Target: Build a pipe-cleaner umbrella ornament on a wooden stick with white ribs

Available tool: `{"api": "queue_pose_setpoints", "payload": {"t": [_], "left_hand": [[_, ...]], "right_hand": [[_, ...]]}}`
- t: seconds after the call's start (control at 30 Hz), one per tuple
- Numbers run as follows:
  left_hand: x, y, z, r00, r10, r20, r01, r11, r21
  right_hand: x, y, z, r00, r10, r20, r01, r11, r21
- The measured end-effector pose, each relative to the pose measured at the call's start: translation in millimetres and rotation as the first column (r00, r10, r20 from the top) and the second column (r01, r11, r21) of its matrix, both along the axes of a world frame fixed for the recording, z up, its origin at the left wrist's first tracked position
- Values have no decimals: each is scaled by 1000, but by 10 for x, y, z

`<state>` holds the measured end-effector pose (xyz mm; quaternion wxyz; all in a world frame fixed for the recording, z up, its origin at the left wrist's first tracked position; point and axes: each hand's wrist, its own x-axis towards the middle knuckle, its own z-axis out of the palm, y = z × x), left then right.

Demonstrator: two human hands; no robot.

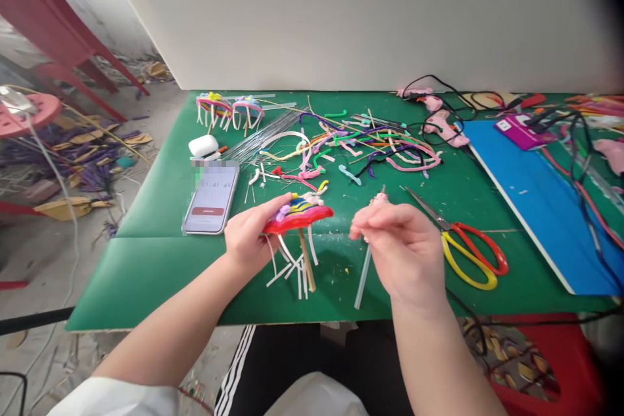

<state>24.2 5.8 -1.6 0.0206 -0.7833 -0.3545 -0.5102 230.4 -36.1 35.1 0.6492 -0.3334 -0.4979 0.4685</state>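
Observation:
My left hand (253, 227) is closed on the edge of a small rainbow-striped pipe-cleaner ornament (305, 211), with a red band along its lower rim. White strips and a wooden stick (307, 260) hang beneath it. Facing it, my right hand (404, 244) has its fingers drawn together around what looks like a slim translucent stick (362, 279). The stick's lower end shows below the fingers, and a small pinkish tip (380, 197) pokes out above them; the part between is hidden. Scissors (453, 234) with red and yellow handles lie beside my right hand.
Two similar ornaments (214, 107) stand at the back left. A phone (212, 198) and a white case (203, 145) lie at left. Pipe-cleaner pieces (341, 136) and clear sticks (273, 133) spread behind my hands. A blue board (526, 208) and black cables (580, 188) are at right.

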Motion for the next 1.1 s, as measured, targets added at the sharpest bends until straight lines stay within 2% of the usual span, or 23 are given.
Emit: {"api": "queue_pose_setpoints", "payload": {"t": [0.13, 0.27, 0.37, 0.53, 0.6, 0.73, 0.93, 1.1], "left_hand": [[1, 8, 9, 1000, -6, -2, 6, 1000, -13], [9, 16, -1, 1000, -8, 11, 8, 1000, -1], [19, 26, -18, 999, -24, 24, 24, 1000, 0], [41, 30, -43, 997, -62, 47, 63, 998, -23], [48, 25, -49, 995, -81, 58, 83, 996, -28], [51, 16, -49, 991, -111, 73, 113, 993, -30], [45, 21, -35, 991, -109, 76, 112, 993, -40], [50, 24, -30, 992, -98, 79, 101, 994, -29]], "right_hand": [[97, 42, -15, 996, -86, -14, 86, 996, 3], [149, 75, -10, 998, -47, -42, 42, 992, -119], [156, 105, -41, 994, -113, -4, 111, 981, -157], [140, 146, -115, 957, -255, 141, 288, 901, -324], [134, 154, -137, 933, -298, 203, 353, 868, -350], [121, 170, -173, 915, -278, 293, 380, 839, -390], [102, 194, -208, 894, -287, 343, 401, 853, -333], [103, 168, -209, 796, -270, 542, 441, 871, -215]]}}
